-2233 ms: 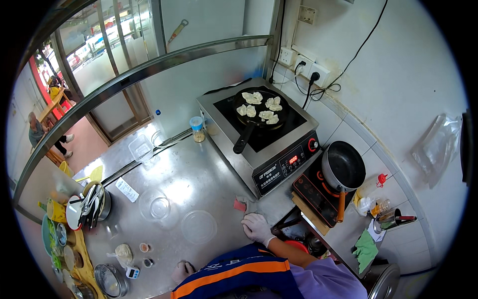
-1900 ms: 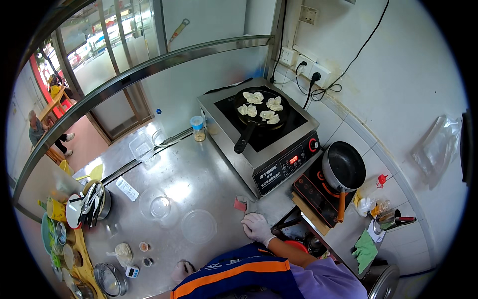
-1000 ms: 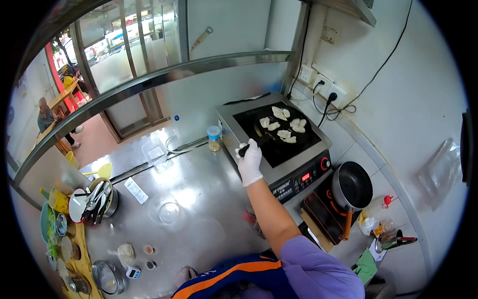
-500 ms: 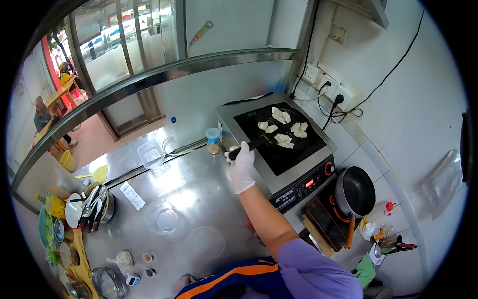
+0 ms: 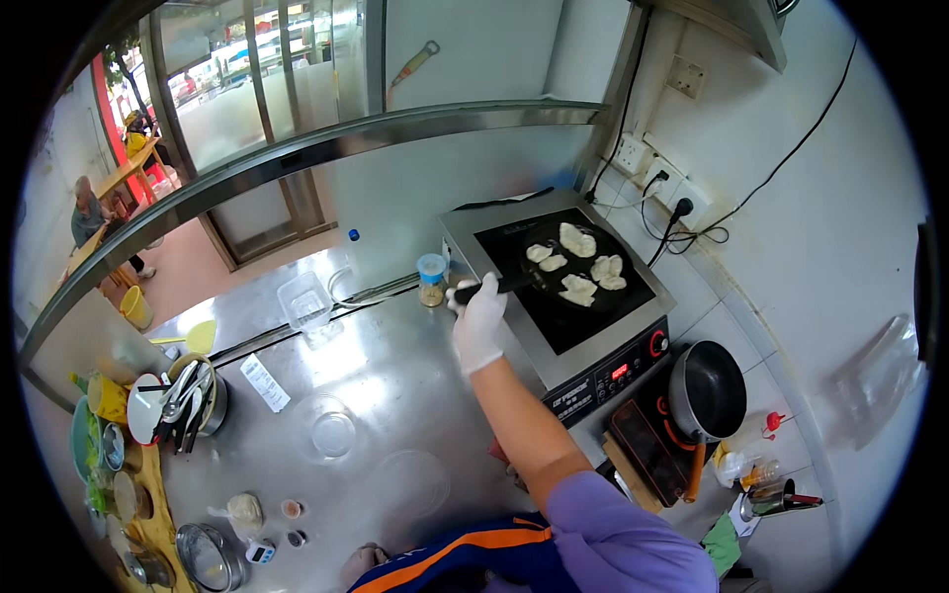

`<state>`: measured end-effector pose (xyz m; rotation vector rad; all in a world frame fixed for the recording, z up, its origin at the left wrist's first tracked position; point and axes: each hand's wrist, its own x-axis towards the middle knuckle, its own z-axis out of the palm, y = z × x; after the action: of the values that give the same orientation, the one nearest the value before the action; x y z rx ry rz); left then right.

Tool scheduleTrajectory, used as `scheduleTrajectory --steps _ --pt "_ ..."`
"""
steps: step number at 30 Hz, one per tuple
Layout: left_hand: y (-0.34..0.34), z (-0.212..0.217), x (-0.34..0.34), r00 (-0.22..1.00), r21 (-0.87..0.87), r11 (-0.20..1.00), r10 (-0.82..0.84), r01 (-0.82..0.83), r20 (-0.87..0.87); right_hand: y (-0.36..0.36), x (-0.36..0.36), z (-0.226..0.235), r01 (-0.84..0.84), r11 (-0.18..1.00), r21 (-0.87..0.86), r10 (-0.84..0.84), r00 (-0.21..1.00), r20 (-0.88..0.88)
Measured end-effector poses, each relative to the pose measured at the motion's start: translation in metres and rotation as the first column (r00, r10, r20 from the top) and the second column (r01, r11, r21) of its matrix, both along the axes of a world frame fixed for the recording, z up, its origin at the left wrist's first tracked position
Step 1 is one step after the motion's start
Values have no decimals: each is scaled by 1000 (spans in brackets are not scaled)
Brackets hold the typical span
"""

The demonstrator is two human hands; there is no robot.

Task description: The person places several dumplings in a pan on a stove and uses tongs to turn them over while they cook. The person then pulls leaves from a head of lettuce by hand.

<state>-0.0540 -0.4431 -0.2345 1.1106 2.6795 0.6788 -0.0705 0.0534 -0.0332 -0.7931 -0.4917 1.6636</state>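
Note:
My right hand (image 5: 480,324), in a white glove, is closed around the black handle (image 5: 506,284) of a frying pan. The black pan (image 5: 560,285) rests on the dark glass top of a steel induction cooker (image 5: 550,334). Several pale, dumpling-like pieces (image 5: 607,272) lie apart in the pan. Just left of the handle stands a small jar with a blue lid (image 5: 431,280). At the lower edge my left hand (image 5: 362,565), mostly hidden beside the dark blue and orange apron, is near the steel counter; its finger position is unclear.
A deep pan (image 5: 708,391) with a wooden handle sits on a second cooker. A clear tray (image 5: 304,300), a paper slip (image 5: 264,382) and a round transparent lid (image 5: 333,434) lie on the counter. At left stands a pot of utensils (image 5: 212,400). A metal rail (image 5: 395,125) bounds the far side.
My view has shifted slightly, so the scene sits a little further right. The pale pieces have moved slightly right relative to the cooker. My right hand keeps its grip on the handle.

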Motion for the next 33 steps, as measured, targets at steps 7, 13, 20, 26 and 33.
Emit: scheduleTrajectory --steps 7,13,20,26,33 --pt "2 -2 0 1000 0 1000 0 0 12 52 -35 3 106 988 -112 -108 994 -8" --pt "2 -2 -2 1000 -8 1000 -1 1 10 48 -56 13 155 984 -93 -164 982 -98" --pt "7 -1 -1 1000 -13 1000 -3 4 20 42 -68 6 209 974 -90 -217 972 -88" --pt "9 -2 -1 1000 -14 1000 -15 15 25 53 -83 3 249 962 -110 -259 962 -83" --pt "5 0 -1 999 -7 999 -31 31 22 65 -67 -12 75 997 5 -75 997 -1"
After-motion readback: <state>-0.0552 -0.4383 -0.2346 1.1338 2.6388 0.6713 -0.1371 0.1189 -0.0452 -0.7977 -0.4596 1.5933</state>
